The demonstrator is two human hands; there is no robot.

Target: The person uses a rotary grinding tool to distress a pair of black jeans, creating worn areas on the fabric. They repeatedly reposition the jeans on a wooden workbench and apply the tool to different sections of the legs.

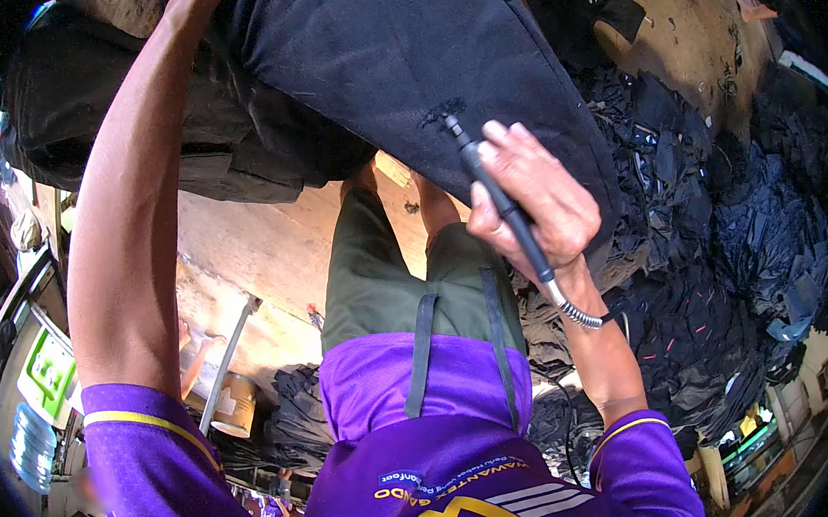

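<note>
My right hand (540,190) is closed around a slim black rotary tool handpiece (504,198), held like a pen. A metal spring sleeve guards its cord at the back end. The handpiece tip touches or hovers just over a frayed, roughened patch (441,112) on dark navy denim cloth (397,46), which looks like a trouser leg spread flat. Whether the tip presses on the cloth, I cannot tell. My left forearm (132,193) reaches up past the cloth's left side, and the hand lies beyond the upper edge.
Black garments (249,135) are bunched at the upper left. Heaped dark cloth (713,225) fills the right side. Below left stand a round tin (235,405) and a metal bar (230,360). A large clear water bottle (32,446) is at the far left. The tool's cord runs beside my right arm.
</note>
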